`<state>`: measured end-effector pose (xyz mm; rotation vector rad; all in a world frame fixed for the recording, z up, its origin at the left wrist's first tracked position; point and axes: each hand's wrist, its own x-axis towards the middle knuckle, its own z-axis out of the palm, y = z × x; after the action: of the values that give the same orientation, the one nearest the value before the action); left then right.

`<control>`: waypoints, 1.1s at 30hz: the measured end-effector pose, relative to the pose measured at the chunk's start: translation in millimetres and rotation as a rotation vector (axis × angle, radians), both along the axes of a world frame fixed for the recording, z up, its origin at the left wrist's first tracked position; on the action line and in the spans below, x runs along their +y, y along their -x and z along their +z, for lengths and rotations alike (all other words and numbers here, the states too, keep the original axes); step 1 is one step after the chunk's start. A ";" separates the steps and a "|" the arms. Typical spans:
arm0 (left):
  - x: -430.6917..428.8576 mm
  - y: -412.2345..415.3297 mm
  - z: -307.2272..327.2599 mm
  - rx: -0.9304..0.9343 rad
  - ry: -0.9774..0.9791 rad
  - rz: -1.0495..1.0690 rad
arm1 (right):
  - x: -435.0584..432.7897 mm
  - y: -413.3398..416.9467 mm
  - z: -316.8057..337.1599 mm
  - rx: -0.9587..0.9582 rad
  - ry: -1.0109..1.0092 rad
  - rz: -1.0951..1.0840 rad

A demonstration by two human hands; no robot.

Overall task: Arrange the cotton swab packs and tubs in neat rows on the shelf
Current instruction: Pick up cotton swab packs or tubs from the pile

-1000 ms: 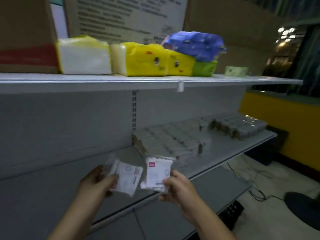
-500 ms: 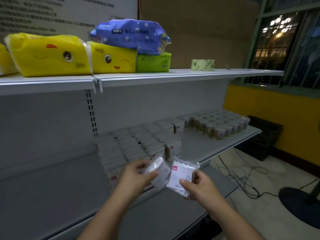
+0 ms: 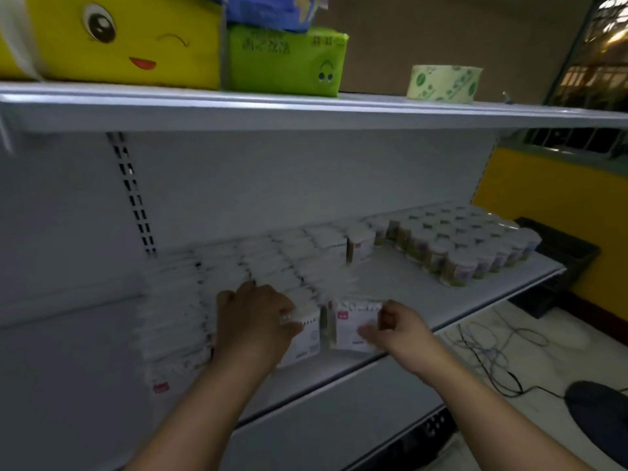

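Observation:
Rows of white cotton swab packs stand on the grey middle shelf. My left hand grips one white pack at the front of a row, pressing it upright on the shelf. Beside it, my right hand holds a second pack with a pink label, standing at the front of the neighbouring row. Further right, several round swab tubs with purple and green labels sit in a tight block.
The top shelf carries yellow tissue packs, a green pack and a green-printed roll. Cables lie on the floor at right, near a dark round base and a black crate.
Both hands moved forward from in front of the shelf and set their two packs down at the front of the rows. The view has moved closer and to the right.

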<state>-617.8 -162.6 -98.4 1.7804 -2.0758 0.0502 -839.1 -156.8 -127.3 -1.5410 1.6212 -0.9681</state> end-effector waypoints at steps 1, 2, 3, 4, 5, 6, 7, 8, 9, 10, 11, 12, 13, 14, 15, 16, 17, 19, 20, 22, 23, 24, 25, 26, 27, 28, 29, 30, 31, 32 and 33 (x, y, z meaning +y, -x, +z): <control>0.1 1.1 -3.0 -0.026 0.007 0.016 | -7.2 0.1 -3.1 0.036 0.011 0.034; -0.1 2.5 -5.0 -0.034 0.015 0.028 | -14.9 0.6 -5.5 0.058 0.020 0.060; -0.6 4.2 -6.4 -0.027 0.025 0.033 | -23.1 2.1 -9.1 0.063 0.030 0.087; -0.7 5.7 -7.3 -0.021 0.033 0.039 | -29.4 3.8 -11.1 0.074 0.039 0.113; -0.6 7.2 -9.1 -0.019 0.031 0.040 | -34.0 5.2 -12.1 0.077 0.042 0.130; -0.8 9.1 -9.7 -0.013 0.032 0.039 | -37.4 7.1 -13.7 0.074 0.051 0.139; -1.6 11.0 -11.7 -0.016 0.034 0.043 | -40.1 9.5 -16.3 0.072 0.064 0.150; -2.0 12.9 -14.6 -0.022 0.047 0.057 | -41.5 11.0 -18.3 0.068 0.069 0.167; -0.9 14.7 -16.1 -0.013 0.069 0.067 | -42.1 12.1 -20.7 0.069 0.066 0.187; 1.1 16.2 -16.0 0.003 0.093 0.067 | -42.6 13.0 -23.1 0.099 0.068 0.205; 2.8 16.8 -17.7 0.008 0.110 0.052 | -43.6 14.0 -26.0 0.139 0.077 0.215; 5.1 17.0 -20.0 -0.014 0.115 0.045 | -44.0 15.0 -27.8 0.171 0.089 0.221; 7.8 17.8 -20.7 -0.056 0.109 0.060 | -44.6 16.3 -30.4 0.182 0.090 0.218; 10.2 19.2 -21.3 -0.079 0.113 0.079 | -44.9 17.5 -32.8 0.173 0.086 0.218; 13.6 20.7 -21.8 -0.080 0.107 0.088 | -44.8 18.8 -35.6 0.163 0.082 0.226; 16.8 22.9 -21.2 -0.070 0.116 0.094 | -44.0 20.5 -38.2 0.164 0.090 0.241; 19.8 24.5 -21.3 -0.071 0.117 0.104 | -43.1 22.5 -40.6 0.159 0.106 0.259; 23.2 27.2 -18.7 -0.098 0.111 0.138 | -42.2 26.4 -41.8 0.110 0.140 0.288; 24.1 29.5 -17.4 -0.111 0.106 0.153 | -41.8 27.9 -41.2 0.077 0.147 0.296; 25.1 33.8 -16.0 -0.134 0.099 0.178 | -41.4 29.9 -42.2 0.016 0.147 0.300; 26.1 35.1 -16.3 -0.151 0.095 0.186 | -40.9 30.8 -43.2 0.001 0.148 0.299; 27.2 35.7 -18.0 -0.170 0.093 0.194 | -40.4 31.6 -44.8 -0.001 0.152 0.301; 27.9 35.5 -19.6 -0.189 0.092 0.203 | -40.1 32.5 -46.2 0.004 0.159 0.302; 28.9 34.5 -20.7 -0.196 0.092 0.212 | -39.9 33.2 -47.4 0.008 0.164 0.301; 30.7 34.4 -20.0 -0.196 0.080 0.224 | -39.2 33.8 -48.3 0.006 0.168 0.299; 32.9 34.4 -18.9 -0.209 0.053 0.235 | -38.0 33.9 -48.5 -0.006 0.175 0.294; 34.6 34.3 -17.1 -0.237 0.037 0.240 | -37.0 33.8 -49.7 -0.028 0.181 0.285; 35.6 33.9 -16.2 -0.257 0.034 0.238 | -35.7 33.7 -50.6 -0.054 0.185 0.273; 36.6 33.8 -15.1 -0.248 0.006 0.230 | -34.9 33.8 -51.4 -0.074 0.188 0.263; 37.1 34.6 -13.1 -0.221 -0.008 0.216 | -34.4 33.9 -51.8 -0.088 0.190 0.257; 37.1 34.1 -12.8 -0.188 -0.025 0.203 | -33.4 33.6 -51.8 -0.098 0.190 0.248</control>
<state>-651.9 -125.5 -111.2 2.0666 -2.0189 0.2587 -872.7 -190.2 -179.1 -1.7454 1.2639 -1.0652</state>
